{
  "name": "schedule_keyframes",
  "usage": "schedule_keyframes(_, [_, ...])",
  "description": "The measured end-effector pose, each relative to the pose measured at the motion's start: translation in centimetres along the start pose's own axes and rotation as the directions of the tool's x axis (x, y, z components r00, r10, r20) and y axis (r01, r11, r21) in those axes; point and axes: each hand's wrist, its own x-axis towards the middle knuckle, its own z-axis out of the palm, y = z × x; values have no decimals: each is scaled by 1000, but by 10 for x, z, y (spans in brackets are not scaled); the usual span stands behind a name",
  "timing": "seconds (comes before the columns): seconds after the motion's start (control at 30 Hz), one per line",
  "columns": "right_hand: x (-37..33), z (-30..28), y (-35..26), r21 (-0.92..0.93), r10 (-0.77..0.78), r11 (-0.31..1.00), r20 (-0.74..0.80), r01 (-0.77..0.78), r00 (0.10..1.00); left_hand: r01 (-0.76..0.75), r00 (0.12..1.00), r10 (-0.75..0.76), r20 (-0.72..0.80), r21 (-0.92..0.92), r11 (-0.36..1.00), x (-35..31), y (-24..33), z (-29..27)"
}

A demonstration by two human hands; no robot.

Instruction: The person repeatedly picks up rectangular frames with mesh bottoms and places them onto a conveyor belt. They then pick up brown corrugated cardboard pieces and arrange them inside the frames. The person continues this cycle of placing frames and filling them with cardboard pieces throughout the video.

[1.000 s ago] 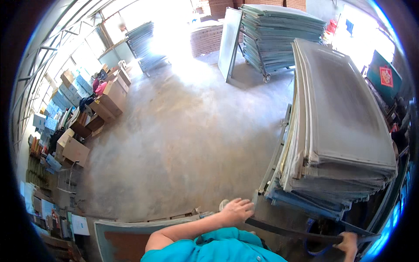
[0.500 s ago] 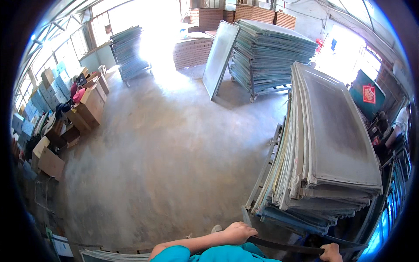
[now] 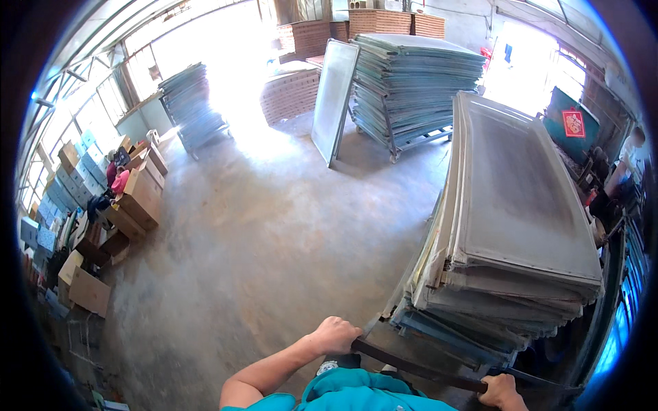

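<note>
A long dark bar (image 3: 418, 366) runs across in front of my body, looking slightly curved. My left hand (image 3: 336, 335) is closed round its left end, with that forearm stretched forward. Lower down at the right, my right hand (image 3: 500, 392) grips the bar's other end. Just beyond the bar stands a tall stack of large, thin, framed panels (image 3: 521, 185), greyish on top and bluish lower down. Their edges are uneven. Whether the bar joins whatever carries this stack, I cannot tell.
Another panel stack (image 3: 418, 82) rests on a wheeled rack at the back, with a single panel (image 3: 336, 103) leaning against it. A smaller stack (image 3: 195, 109) stands far left. Cardboard boxes (image 3: 140, 198) line the left side. A person (image 3: 627, 154) is at the far right.
Both hands have moved a little left and forward with the bar, the left one more. My view has shifted, and the near stack looks slightly closer.
</note>
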Motion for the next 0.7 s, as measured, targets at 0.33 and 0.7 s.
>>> schedule_keyframes(0.33, [27, 2, -107, 102, 275, 955, 58, -280, 960, -176, 982, 170, 78, 86, 981, 4, -125, -29])
schedule_keyframes(0.7, [42, -10, -249, 191, 275, 951, -164, -243, 947, -237, 969, 247, -10, 241, 941, -4, -247, -59])
